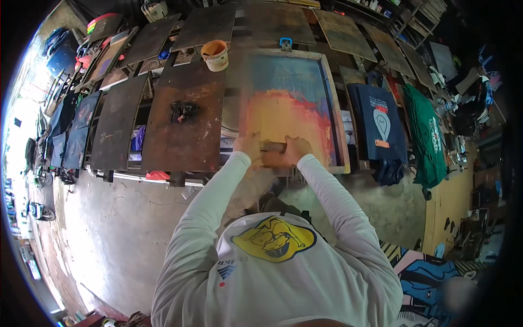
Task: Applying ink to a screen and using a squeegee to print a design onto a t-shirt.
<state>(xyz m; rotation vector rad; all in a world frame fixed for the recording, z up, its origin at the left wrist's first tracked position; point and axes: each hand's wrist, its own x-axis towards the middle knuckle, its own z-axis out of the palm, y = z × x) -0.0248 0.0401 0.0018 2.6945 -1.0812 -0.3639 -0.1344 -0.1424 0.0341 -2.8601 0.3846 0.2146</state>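
Both hands grip a wooden squeegee (273,146) low on a screen-printing frame (329,109), whose mesh is blue at the top with red and yellow ink below. My left hand (247,145) is closed on the squeegee's left end, and my right hand (297,149) holds its right end. A blue clamp (285,42) sits at the frame's far edge. Just left of the frame, a dark board (163,141) bears a crumpled black lump (183,111).
An open, stained bucket (214,58) stands at the back. A navy printed bag (376,131) and green bags (424,139) lie to the right. More dark boards (114,131) fill the long rack, with a concrete floor (125,229) below and cluttered shelving (422,19) behind.
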